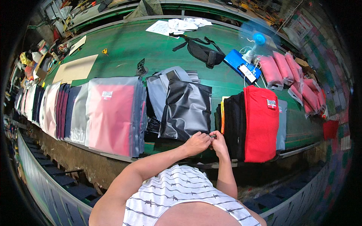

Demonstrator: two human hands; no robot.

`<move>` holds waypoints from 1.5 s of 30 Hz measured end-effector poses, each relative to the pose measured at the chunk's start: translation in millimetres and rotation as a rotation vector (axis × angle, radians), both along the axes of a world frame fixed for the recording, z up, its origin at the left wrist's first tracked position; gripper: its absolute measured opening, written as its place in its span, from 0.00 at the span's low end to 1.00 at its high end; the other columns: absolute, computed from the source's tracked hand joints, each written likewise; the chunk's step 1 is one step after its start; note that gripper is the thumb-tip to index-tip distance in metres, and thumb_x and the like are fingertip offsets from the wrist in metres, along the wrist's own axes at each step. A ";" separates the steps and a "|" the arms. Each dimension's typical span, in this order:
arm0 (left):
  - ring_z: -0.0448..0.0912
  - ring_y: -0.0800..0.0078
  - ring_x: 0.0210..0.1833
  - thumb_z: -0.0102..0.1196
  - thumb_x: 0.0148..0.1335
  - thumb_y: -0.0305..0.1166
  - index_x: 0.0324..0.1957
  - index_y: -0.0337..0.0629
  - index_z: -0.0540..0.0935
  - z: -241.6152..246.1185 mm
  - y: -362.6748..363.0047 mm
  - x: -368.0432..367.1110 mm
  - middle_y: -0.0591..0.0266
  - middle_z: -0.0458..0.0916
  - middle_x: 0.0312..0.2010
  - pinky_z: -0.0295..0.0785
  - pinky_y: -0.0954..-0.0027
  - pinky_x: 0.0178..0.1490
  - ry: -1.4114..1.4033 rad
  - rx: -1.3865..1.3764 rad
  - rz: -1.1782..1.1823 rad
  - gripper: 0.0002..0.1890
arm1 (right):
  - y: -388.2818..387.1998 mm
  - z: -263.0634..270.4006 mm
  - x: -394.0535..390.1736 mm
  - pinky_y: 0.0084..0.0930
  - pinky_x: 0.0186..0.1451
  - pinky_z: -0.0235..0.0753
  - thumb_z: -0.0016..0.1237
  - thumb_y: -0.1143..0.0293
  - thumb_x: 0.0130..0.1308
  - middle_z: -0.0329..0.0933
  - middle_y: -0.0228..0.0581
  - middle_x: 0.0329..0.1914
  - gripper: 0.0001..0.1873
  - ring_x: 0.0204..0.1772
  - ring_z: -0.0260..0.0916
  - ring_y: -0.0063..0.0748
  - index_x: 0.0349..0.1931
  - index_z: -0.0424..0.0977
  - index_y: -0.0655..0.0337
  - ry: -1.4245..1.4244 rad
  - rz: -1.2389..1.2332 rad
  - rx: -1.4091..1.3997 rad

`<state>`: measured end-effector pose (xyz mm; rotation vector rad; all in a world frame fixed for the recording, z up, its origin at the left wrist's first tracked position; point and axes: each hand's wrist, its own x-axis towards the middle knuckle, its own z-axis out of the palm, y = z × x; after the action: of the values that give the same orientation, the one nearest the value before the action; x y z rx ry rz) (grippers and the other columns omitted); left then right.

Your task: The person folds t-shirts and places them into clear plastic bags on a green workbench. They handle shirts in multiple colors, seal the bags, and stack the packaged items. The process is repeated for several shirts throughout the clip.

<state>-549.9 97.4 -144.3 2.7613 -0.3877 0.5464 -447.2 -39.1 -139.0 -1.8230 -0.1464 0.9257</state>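
A glossy black plastic bag [188, 110] lies before me, partly over grey translucent bags [158, 93]. At its lower right corner my left hand [198, 143] and my right hand [218, 142] meet, their fingertips pinching the bag's edge; the exact grip is small in view. Right of my right hand stands a row of folded black garments [236, 127], with a folded red garment [261, 124] at its near right end. To the left, a pink garment in a translucent bag [110, 118] fronts a long row of bagged garments.
Beyond the bags on the green table [127, 56] lie a black waist bag [200, 50], yellow scissors [105, 51] and cardboard [75, 69]. A small blue fan [258, 39] and a phone [247, 73] are by a blue box [236, 62]. Bagged pink garments [270, 70] are piled at right.
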 end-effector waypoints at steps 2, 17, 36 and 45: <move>0.76 0.66 0.44 0.57 0.56 0.34 0.47 0.41 0.80 0.8 3.3 -3.0 0.63 0.75 0.37 0.69 0.63 0.44 0.092 0.036 0.089 0.16 | 2.5 2.7 0.0 0.22 0.24 0.65 0.44 0.81 0.69 0.69 0.29 0.26 0.07 0.25 0.64 0.19 0.43 0.74 0.61 0.012 0.005 0.045; 0.77 0.52 0.46 0.56 0.56 0.25 0.40 0.40 0.81 60.5 109.8 -72.7 0.54 0.76 0.40 0.75 0.52 0.46 0.164 -0.041 0.806 0.09 | 40.3 22.1 27.0 0.20 0.51 0.76 0.54 0.90 0.55 0.78 0.33 0.43 0.17 0.44 0.76 0.23 0.45 0.82 0.69 -0.500 -0.118 0.487; 0.77 0.81 0.43 0.56 0.66 0.14 0.45 0.36 0.83 153.4 153.8 -25.3 0.67 0.81 0.37 0.73 0.78 0.47 -0.434 -0.934 0.547 0.10 | 70.5 150.5 55.7 0.24 0.47 0.74 0.58 0.79 0.67 0.78 0.37 0.35 0.06 0.41 0.75 0.27 0.42 0.76 0.67 -1.015 -0.347 0.499; 0.84 0.57 0.41 0.62 0.64 0.25 0.50 0.33 0.81 -4.3 182.4 17.3 0.48 0.86 0.37 0.76 0.62 0.48 -0.024 -1.005 0.988 0.13 | 112.9 -36.6 94.3 0.27 0.45 0.74 0.55 0.73 0.69 0.81 0.39 0.35 0.09 0.39 0.75 0.26 0.45 0.79 0.69 -0.730 -0.232 0.247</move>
<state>-532.6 279.9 -148.6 1.7695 1.0286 0.6997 -352.8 73.9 -175.7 -1.8168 -0.4681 0.0442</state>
